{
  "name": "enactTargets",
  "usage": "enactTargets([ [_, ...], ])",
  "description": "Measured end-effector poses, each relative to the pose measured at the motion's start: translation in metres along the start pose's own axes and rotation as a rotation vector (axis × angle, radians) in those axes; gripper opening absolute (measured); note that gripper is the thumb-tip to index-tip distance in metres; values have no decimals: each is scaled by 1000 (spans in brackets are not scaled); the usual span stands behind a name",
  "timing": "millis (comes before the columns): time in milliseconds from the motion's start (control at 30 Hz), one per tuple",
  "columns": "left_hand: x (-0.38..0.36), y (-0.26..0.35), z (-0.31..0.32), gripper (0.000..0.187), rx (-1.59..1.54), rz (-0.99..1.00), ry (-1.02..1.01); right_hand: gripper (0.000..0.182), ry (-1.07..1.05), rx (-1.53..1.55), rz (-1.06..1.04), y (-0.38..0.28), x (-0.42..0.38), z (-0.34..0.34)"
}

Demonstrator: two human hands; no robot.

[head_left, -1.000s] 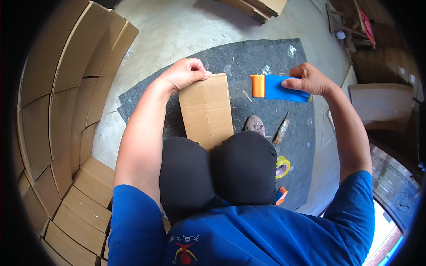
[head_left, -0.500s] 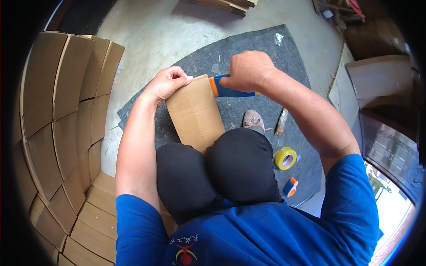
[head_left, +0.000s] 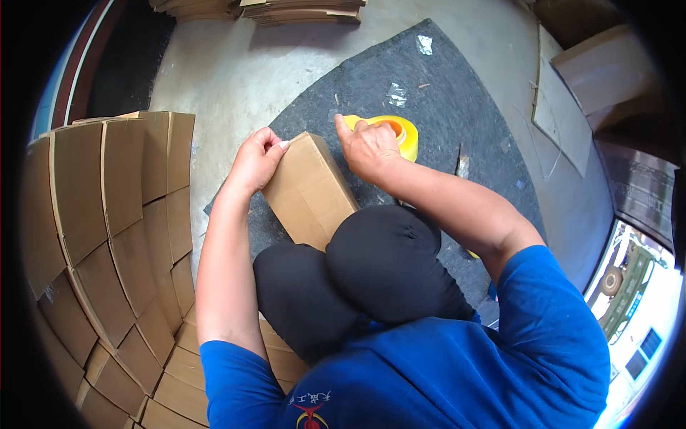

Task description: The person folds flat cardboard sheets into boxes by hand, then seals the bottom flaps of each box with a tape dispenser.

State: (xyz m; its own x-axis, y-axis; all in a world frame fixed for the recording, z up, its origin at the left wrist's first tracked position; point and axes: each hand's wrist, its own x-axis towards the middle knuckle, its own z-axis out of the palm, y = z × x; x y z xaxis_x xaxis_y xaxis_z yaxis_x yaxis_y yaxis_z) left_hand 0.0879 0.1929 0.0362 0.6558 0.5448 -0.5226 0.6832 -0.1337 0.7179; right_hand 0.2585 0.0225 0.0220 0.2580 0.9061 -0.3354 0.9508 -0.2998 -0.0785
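A brown cardboard box (head_left: 307, 189) stands before my knees, its lower part hidden behind them. My left hand (head_left: 257, 161) grips its far left corner, thumb on the near face and fingers curled behind. Just right of the box, my right hand (head_left: 369, 149) is wrapped around a tape dispenser that carries a roll of yellow packing tape (head_left: 409, 139). Its index finger points forward near the box's far edge. My fingers cover most of the dispenser, so its handle is hidden.
Stacked cardboard boxes (head_left: 118, 236) form a wall at my left. A dark mat (head_left: 471, 121) lies on the concrete floor, with plastic scraps and a small knife-like object (head_left: 462, 166) on it. Flat cardboard (head_left: 304, 13) is piled ahead.
My right hand has turned the dispenser, bringing its yellow roll into sight, and has moved left and slightly lower in the picture. My left hand keeps its corner grip. The view has shifted.
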Motion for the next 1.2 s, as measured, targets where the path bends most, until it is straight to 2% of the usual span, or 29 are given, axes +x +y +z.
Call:
enactTargets([
  [33,0,-5,4,18,27,27,56,62,-22,-25,-31,-3,2,-3],
  [133,-2,-9,11,18,110,58,143,62,-30,-206,-228,-25,1,6],
  [167,-4,-8,12,19,146,67,182,62,-25,-192,-230,-26,-1,12],
  [267,-7,-4,18,18,308,84,254,55,-128,-300,-387,-14,-4,49],
  [333,-7,4,20,19,354,75,272,54,-205,-227,-414,-6,-11,56],
  [433,-11,8,26,21,454,61,312,48,-124,-67,-244,7,-12,57],
  [567,-10,6,19,27,329,-50,295,20,106,-14,-97,48,-19,56],
  [600,-7,6,16,32,244,-124,250,20,212,47,-39,62,-19,64],
  [633,-3,4,14,38,155,-196,204,24,183,43,-3,75,-23,57],
  [667,1,2,18,49,333,-166,243,29,194,95,47,85,-30,51],
  [733,-6,19,49,51,650,-149,482,33,155,150,124,103,-42,49],
  [767,-7,19,60,51,702,-158,569,41,119,179,174,108,-50,46],
  [900,-5,13,69,48,724,-121,664,49,202,350,285,121,-93,54],
  [933,-4,11,69,47,698,-106,675,48,259,384,292,123,-103,58],
  [1000,-2,9,64,47,669,-97,700,49,230,427,326,127,-121,58],
  [1067,3,6,51,45,520,-197,623,47,267,604,411,129,-134,49],
  [1100,5,5,40,41,253,-182,624,45,208,696,472,130,-138,39],
  [1133,3,2,32,38,-14,-161,617,44,255,788,438,136,-141,41],
  [1167,3,1,38,34,-173,-123,832,43,301,880,402,142,-143,41],
  [1200,-6,3,38,34,-187,-115,846,38,325,984,364,143,-143,30],
])
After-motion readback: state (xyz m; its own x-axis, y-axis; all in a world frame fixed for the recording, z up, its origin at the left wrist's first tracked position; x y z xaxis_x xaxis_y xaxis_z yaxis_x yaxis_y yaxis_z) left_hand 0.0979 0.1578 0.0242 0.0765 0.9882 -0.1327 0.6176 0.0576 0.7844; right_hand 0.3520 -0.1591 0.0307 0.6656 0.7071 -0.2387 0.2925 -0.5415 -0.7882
